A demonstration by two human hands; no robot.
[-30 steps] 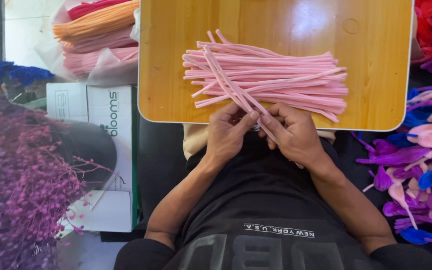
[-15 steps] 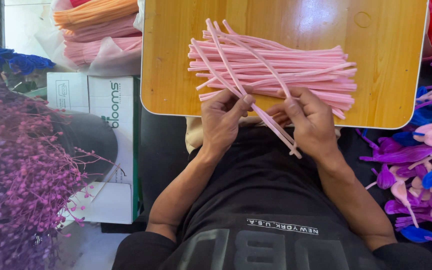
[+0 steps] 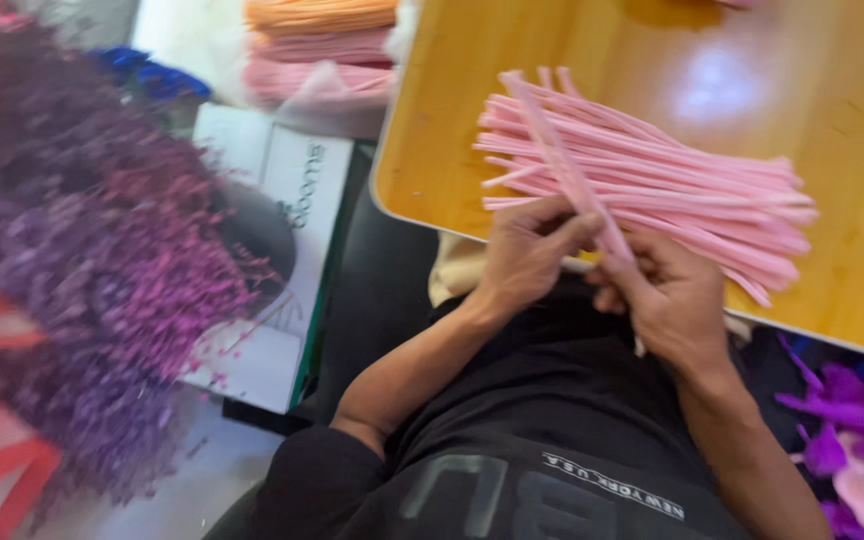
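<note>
I have both hands at the near edge of the wooden board (image 3: 452,120). My left hand (image 3: 527,250) and my right hand (image 3: 667,295) pinch the same few pink pipe cleaners (image 3: 567,165), fingers closed around them, the stems slanting up and away from my grip. Just beyond my fingers the loose pile of pink stems (image 3: 692,190) lies flat across the board

Motion blur smears the purple dried flowers (image 3: 102,270); the wooden board (image 3: 432,150) runs off frame.
</note>
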